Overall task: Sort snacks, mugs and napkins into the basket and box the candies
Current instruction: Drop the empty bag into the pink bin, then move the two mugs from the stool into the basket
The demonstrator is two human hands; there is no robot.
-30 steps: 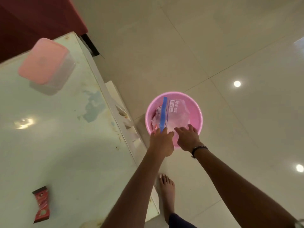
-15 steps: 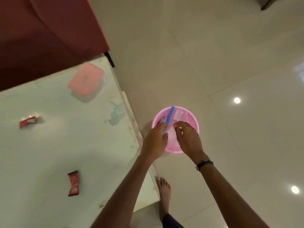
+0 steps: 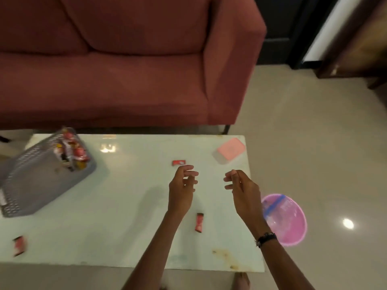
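My left hand (image 3: pixel 182 189) and my right hand (image 3: pixel 240 188) hover empty over the right half of the pale glass table (image 3: pixel 125 206), fingers loosely curled and apart. Three red candy wrappers lie on the table: one (image 3: pixel 179 162) just beyond my left hand, one (image 3: pixel 199 222) between my forearms, one (image 3: pixel 19 245) at the near left. A grey perforated basket (image 3: pixel 31 181) with red snack packs (image 3: pixel 72 152) stands at the far left. A clear box with a pink lid (image 3: pixel 230 151) sits at the far right corner.
On the floor to the right of the table sits a pink basin (image 3: pixel 291 227) holding a clear zip bag (image 3: pixel 276 208) with a blue seal. A dark red sofa (image 3: pixel 125 59) runs along the far side of the table. A bare foot (image 3: pixel 241 281) shows under the near edge.
Both hands have let go of the zip bag in the pink basin and risen over the table. The view has swung up, so the sofa and basket now show.
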